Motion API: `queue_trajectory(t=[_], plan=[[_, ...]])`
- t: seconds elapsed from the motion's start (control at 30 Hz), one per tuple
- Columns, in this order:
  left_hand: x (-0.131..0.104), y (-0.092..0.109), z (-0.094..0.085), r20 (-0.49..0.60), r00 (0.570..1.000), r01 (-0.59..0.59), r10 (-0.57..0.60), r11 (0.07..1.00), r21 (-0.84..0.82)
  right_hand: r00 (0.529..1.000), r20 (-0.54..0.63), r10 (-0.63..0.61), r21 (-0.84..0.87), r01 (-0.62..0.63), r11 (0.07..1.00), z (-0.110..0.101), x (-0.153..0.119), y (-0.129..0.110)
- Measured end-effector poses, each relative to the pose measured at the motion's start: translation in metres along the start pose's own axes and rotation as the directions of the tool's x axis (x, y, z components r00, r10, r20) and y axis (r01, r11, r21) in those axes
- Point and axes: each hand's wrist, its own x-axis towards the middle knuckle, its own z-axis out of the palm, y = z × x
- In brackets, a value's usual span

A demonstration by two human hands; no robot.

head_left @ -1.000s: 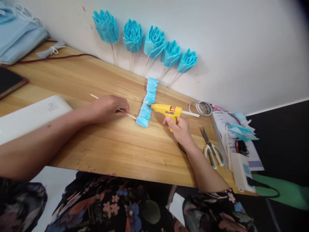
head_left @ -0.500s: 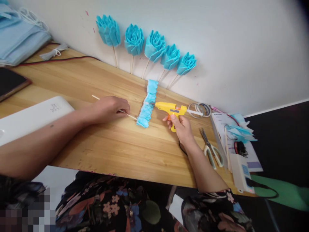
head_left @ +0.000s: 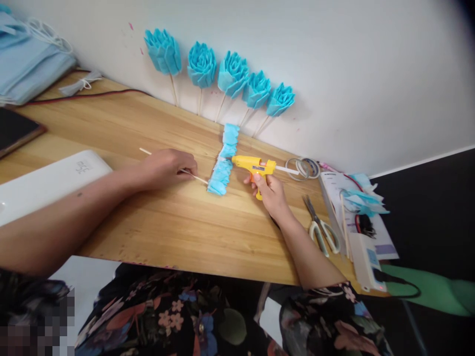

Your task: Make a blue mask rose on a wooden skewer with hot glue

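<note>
My left hand [head_left: 173, 168] is closed around a thin wooden stick [head_left: 198, 178], whose tip meets the near end of a pleated blue strip [head_left: 222, 175]. The strip lies on the wooden table, running away from me toward the wall. In my right hand [head_left: 269, 190] is a yellow glue gun [head_left: 254, 164], gripped by its handle. A white glue stick [head_left: 287, 170] pokes out of its back. The gun's nozzle points left, at the middle of the strip; whether it touches cannot be made out.
Several blue flowers on sticks [head_left: 202, 64] lean on the wall behind. Scissors [head_left: 322, 230], tape rolls [head_left: 308, 168] and a white power strip [head_left: 365, 262] lie to the right. On the left are a white power bank [head_left: 55, 175], a phone [head_left: 18, 129] and stacked blue masks [head_left: 31, 64].
The glue gun in my right hand has shifted slightly left, its nozzle closer over the strip. My left hand still holds the stick at the strip's near end. The view has moved a little.
</note>
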Motion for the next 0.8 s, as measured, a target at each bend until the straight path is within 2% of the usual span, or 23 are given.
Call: queue_trajectory(t=[0.17, 0.57, 0.67, 0.8], plan=[[0.001, -0.001, 0.0, 0.011, 1.0, 0.025, -0.025, 1.0, 0.0, 1.0, 0.001, -0.013, -0.055, 0.013, 0.998, 0.001, 0.0, -0.001], [0.001, -0.004, 0.001, -0.009, 1.0, -0.002, 0.002, 1.0, 0.016, 0.999, -0.035, 0.014, -0.13, -0.018, 0.991, 0.003, -0.001, -0.011], [0.001, -0.003, 0.0, -0.006, 1.0, 0.007, -0.007, 1.0, 0.01, 0.999, -0.044, -0.021, -0.234, 0.01, 0.972, -0.001, -0.001, -0.009], [0.001, -0.001, -0.001, 0.012, 0.999, 0.036, -0.036, 0.999, 0.01, 0.991, -0.05, -0.127, -0.428, 0.094, 0.899, -0.007, -0.003, -0.01]])
